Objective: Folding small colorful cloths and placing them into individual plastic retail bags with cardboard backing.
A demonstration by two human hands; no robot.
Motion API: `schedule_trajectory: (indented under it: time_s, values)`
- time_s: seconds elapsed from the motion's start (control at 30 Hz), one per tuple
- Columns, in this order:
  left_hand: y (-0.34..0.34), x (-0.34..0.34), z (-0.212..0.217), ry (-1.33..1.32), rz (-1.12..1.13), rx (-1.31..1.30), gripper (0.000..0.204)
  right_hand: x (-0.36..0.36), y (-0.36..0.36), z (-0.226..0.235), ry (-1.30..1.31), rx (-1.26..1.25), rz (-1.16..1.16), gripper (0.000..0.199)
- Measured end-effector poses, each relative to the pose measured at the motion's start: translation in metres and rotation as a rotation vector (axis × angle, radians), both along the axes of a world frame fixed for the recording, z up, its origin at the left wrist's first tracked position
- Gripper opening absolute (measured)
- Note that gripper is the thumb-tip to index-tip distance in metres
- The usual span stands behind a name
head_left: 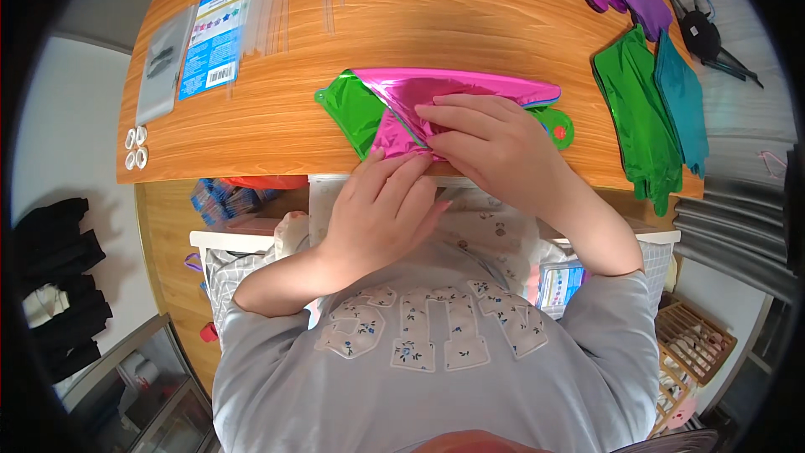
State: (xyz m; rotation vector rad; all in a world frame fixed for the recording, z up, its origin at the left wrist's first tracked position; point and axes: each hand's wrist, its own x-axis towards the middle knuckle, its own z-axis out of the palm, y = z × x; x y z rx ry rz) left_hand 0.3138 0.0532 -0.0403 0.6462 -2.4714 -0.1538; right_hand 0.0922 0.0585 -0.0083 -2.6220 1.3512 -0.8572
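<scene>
A flat pink foil balloon [470, 84], partly folded over, lies at the near edge of the wooden table. Beneath it a green foil balloon [356, 113] shows at both ends, with a small tab on its left tip. My left hand [381, 205] comes up over the table edge, its fingertips gripping the near pink fold. From the right, my right hand [499, 138] reaches across the foil, fingers bent and tips pinching the pink layer close to the left fingertips. The thumbs are partly hidden.
Clear sleeves and a blue printed card [210, 50] lie at the table's left, above several white ribbon rolls [136, 148]. Flat green [637, 109] and teal foil balloons [681, 92] hang over the right edge. Pink, blue and purple ones line the far edge. A black hand pump [703, 38] lies beyond.
</scene>
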Motion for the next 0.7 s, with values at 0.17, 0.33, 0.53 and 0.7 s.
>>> schedule_trajectory:
  time_s: [0.17,0.33,0.53,0.7]
  values:
    - [-0.003,0.001,0.001,-0.013,-0.026,-0.008,0.037,-0.005,0.006,-0.005,-0.025,0.048,0.021,0.024]
    - [-0.003,0.003,-0.003,0.089,-0.048,0.052,0.031,-0.009,0.010,-0.004,-0.017,0.092,0.035,0.025]
    - [-0.006,0.000,0.009,0.060,-0.058,0.066,0.029,-0.008,0.011,-0.007,-0.027,0.095,0.045,0.026]
    - [-0.005,0.001,0.007,0.036,-0.059,0.036,0.027,-0.007,0.012,-0.007,-0.149,0.129,-0.008,0.035]
